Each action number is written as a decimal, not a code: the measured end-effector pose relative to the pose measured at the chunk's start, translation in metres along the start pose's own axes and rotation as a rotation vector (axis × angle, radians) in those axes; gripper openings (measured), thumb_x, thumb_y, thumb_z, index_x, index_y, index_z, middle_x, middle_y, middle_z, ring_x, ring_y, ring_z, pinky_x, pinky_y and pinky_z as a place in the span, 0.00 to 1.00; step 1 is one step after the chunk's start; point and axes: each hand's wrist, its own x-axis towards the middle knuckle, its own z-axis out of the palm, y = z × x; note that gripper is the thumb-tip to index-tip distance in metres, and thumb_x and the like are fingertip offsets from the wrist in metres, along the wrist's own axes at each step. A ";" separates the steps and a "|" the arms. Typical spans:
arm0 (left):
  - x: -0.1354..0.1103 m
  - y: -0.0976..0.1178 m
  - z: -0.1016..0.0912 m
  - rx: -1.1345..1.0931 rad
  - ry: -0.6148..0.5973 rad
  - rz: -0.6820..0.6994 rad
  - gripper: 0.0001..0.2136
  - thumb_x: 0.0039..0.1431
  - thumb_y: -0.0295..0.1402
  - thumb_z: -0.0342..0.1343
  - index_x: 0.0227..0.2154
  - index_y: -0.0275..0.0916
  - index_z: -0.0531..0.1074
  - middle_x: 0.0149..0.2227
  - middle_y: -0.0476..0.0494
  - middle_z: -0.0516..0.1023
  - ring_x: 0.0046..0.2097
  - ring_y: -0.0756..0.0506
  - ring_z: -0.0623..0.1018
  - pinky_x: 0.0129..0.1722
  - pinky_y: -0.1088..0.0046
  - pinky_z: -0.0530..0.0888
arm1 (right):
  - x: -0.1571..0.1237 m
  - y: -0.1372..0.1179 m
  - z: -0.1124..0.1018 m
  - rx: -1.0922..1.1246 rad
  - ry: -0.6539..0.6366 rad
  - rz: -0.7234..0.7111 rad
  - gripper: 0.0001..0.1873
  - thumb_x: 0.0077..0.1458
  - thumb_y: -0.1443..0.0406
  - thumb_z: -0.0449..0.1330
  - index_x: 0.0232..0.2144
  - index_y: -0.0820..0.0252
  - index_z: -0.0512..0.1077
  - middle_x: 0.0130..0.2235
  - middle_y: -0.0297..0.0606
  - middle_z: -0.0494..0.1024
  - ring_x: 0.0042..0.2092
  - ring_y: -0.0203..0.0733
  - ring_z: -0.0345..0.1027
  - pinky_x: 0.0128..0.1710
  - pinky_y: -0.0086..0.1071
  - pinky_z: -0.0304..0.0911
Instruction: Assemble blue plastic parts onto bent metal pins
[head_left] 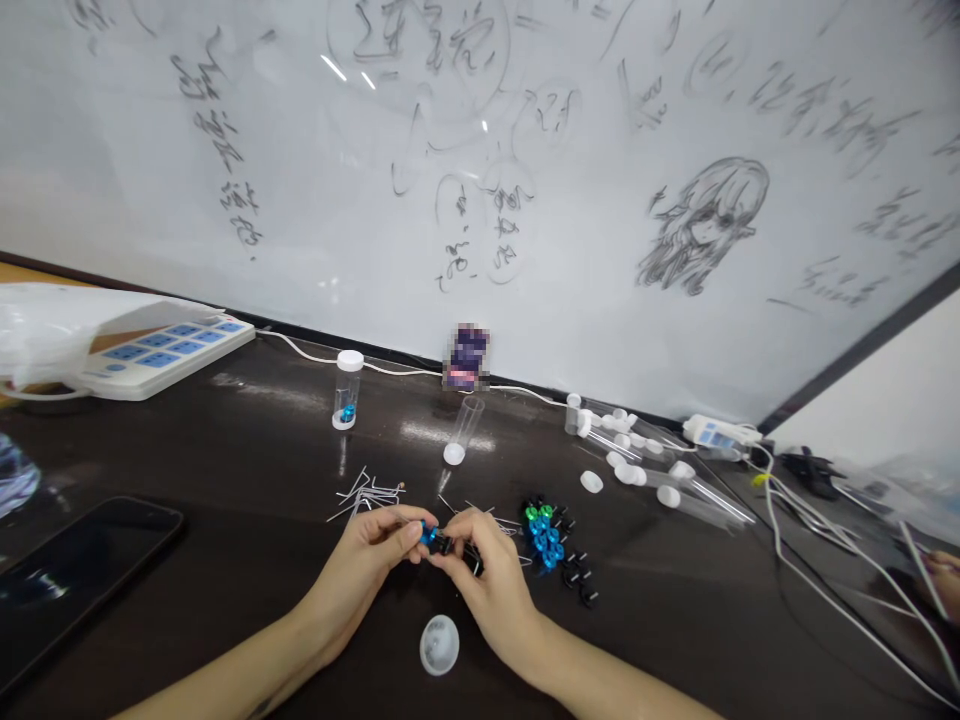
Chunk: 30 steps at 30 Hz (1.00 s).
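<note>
My left hand (367, 555) pinches a small blue metal part (428, 534) between thumb and fingertips. Close against it, my right hand (491, 570) grips a small black piece (447, 545); the fingers partly cover both, so I cannot tell how far they are joined. Thin L-shaped hex keys (371, 494) lie beyond my left hand, and more metal rods show behind my right. To the right sits a cluster of blue and green metal parts (545, 540), with several black pieces with silver pins (579, 578) beside it. A small translucent round cup (439, 645) is between my forearms.
A capped clear tube (348, 388) stands upright with blue parts inside. Another clear tube (468, 425) leans farther back. Tubes and white caps (630, 445) lie at right, near cables (806, 520). At left are a phone (90, 570) and power strip (169, 358). Another person's hand (946, 578) shows far right.
</note>
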 end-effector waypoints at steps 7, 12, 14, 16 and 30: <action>-0.001 0.002 0.002 -0.009 -0.011 -0.004 0.06 0.53 0.33 0.63 0.32 0.37 0.81 0.26 0.47 0.76 0.30 0.50 0.68 0.35 0.74 0.66 | 0.000 -0.004 -0.004 -0.047 -0.062 0.037 0.12 0.62 0.63 0.57 0.26 0.58 0.68 0.27 0.31 0.72 0.33 0.38 0.65 0.36 0.30 0.57; -0.002 0.005 0.005 -0.017 -0.015 -0.025 0.06 0.52 0.33 0.64 0.31 0.37 0.81 0.24 0.47 0.75 0.30 0.49 0.69 0.35 0.73 0.66 | 0.001 -0.002 -0.004 -0.023 -0.124 0.022 0.27 0.69 0.62 0.45 0.19 0.59 0.68 0.21 0.30 0.70 0.26 0.35 0.65 0.37 0.31 0.56; -0.003 0.005 0.005 -0.030 0.000 -0.032 0.06 0.51 0.33 0.64 0.31 0.37 0.81 0.23 0.48 0.75 0.30 0.49 0.70 0.36 0.73 0.67 | 0.001 -0.001 -0.003 0.002 -0.105 0.036 0.27 0.69 0.61 0.44 0.19 0.59 0.68 0.20 0.30 0.69 0.26 0.35 0.64 0.36 0.30 0.57; -0.003 0.005 0.005 -0.050 0.006 -0.034 0.06 0.51 0.33 0.64 0.31 0.37 0.81 0.24 0.48 0.75 0.31 0.49 0.70 0.38 0.74 0.67 | 0.001 -0.001 -0.003 0.040 -0.064 0.054 0.21 0.68 0.59 0.47 0.25 0.58 0.69 0.24 0.31 0.71 0.29 0.37 0.65 0.35 0.30 0.58; -0.003 0.003 0.003 -0.083 -0.006 -0.030 0.07 0.52 0.33 0.64 0.33 0.36 0.81 0.25 0.48 0.76 0.31 0.50 0.71 0.39 0.75 0.68 | 0.000 -0.005 -0.005 -0.018 -0.035 0.050 0.12 0.65 0.60 0.53 0.30 0.58 0.69 0.29 0.32 0.72 0.33 0.39 0.65 0.35 0.31 0.58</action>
